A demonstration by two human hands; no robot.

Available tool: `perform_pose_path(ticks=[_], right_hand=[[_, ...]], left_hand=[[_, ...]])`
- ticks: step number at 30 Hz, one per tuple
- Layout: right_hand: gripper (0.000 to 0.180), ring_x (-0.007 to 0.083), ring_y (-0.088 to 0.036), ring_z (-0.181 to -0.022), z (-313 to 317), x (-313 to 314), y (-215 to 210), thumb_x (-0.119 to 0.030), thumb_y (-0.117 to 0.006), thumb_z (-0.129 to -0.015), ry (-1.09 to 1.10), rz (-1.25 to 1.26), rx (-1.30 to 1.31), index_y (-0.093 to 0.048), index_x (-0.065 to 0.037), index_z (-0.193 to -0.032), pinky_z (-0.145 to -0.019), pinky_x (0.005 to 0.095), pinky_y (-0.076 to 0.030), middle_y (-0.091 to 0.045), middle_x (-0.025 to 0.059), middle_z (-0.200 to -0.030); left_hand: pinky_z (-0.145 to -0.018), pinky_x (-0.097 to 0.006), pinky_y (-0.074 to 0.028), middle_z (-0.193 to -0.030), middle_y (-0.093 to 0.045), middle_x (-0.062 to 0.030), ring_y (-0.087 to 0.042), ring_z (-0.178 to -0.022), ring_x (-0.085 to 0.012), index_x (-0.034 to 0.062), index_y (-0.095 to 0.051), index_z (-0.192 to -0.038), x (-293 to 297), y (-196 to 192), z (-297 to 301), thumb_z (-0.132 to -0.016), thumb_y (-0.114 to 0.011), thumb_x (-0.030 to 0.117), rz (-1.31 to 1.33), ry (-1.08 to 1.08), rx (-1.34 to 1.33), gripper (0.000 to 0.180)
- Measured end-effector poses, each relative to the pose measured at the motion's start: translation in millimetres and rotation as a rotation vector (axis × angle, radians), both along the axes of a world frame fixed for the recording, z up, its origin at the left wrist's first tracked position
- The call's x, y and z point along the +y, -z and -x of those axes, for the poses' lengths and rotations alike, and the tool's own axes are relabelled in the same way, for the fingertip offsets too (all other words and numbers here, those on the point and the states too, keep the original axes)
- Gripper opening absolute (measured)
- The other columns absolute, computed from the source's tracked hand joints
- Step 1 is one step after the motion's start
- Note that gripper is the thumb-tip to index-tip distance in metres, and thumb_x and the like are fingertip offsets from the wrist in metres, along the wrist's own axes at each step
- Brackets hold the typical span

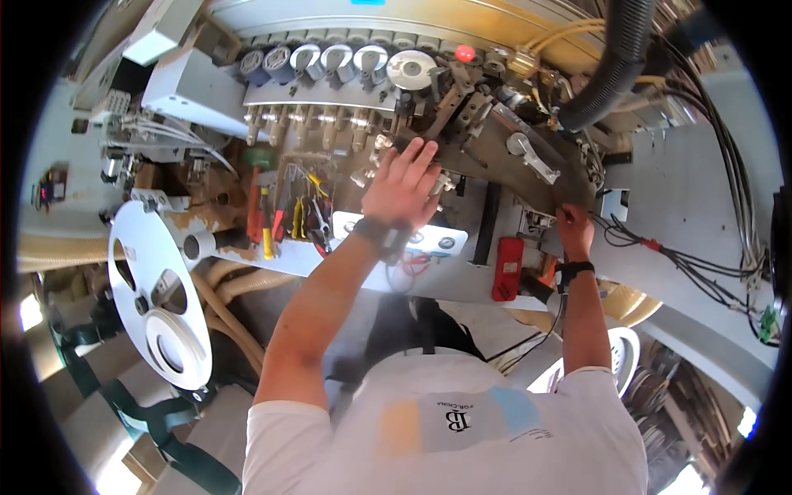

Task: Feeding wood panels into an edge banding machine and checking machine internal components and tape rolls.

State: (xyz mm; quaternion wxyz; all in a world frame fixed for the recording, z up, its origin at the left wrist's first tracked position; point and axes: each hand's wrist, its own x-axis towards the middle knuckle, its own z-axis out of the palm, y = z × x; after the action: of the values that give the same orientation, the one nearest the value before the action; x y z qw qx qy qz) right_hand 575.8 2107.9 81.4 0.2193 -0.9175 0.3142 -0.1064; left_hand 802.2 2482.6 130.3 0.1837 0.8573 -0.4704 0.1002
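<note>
My left hand lies stretched out over the front of the machine, fingers extended and holding nothing that I can see. Brass-coloured fittings stand right beside its fingers. To the right, my right hand is closed at the lower edge of a dark curved metal plate; whatever its fingers grip is hidden. A pale metal lever sits on that plate, above the right hand. Under my left wrist runs a white panel with round gauges.
Pliers and screwdrivers lie left of my left arm. A red case is near my right forearm. A large white reel stands at the left. Black cables hang at the right; a thick black hose comes down from above.
</note>
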Motion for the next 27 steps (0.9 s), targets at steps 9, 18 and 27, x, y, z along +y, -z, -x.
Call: perform_pose_path(ticks=[9,18,27], right_hand=[[0.022,0.0411,-0.068,-0.088,-69,-3,-6,-0.028,-0.074,-0.083,-0.086,0.086,0.063,-0.069,-0.008,-0.09,-0.075,0.0471,-0.054,-0.071,0.0156,-0.091],[0.021,0.0374,-0.071,-0.088,-45,-6,-2,-0.024,-0.071,-0.087,-0.061,0.139,0.113,-0.076,-0.008,-0.1,-0.076,0.0435,-0.055,-0.073,0.0178,-0.092],[0.021,0.04,-0.07,-0.092,-62,-20,0,-0.024,-0.068,-0.09,-0.052,0.277,0.205,-0.075,-0.01,-0.104,-0.078,0.0457,-0.054,-0.073,0.0199,-0.098]], left_hand=[[-0.12,-0.053,-0.031,-0.16,-0.038,-0.007,-0.032,-0.151,-0.0283,0.0114,-0.067,-0.125,12,10,-2,-0.081,-0.073,0.033,0.139,0.03,0.018,0.049],[-0.117,-0.054,-0.036,-0.152,-0.051,-0.0052,-0.041,-0.146,-0.0264,0.0124,-0.07,-0.119,19,12,-4,-0.076,-0.074,0.029,0.264,0.023,-0.018,0.046],[-0.118,-0.056,-0.035,-0.151,-0.052,-0.0065,-0.041,-0.145,-0.0266,0.0124,-0.071,-0.12,14,17,-7,-0.077,-0.073,0.027,0.331,0.026,-0.058,0.045]])
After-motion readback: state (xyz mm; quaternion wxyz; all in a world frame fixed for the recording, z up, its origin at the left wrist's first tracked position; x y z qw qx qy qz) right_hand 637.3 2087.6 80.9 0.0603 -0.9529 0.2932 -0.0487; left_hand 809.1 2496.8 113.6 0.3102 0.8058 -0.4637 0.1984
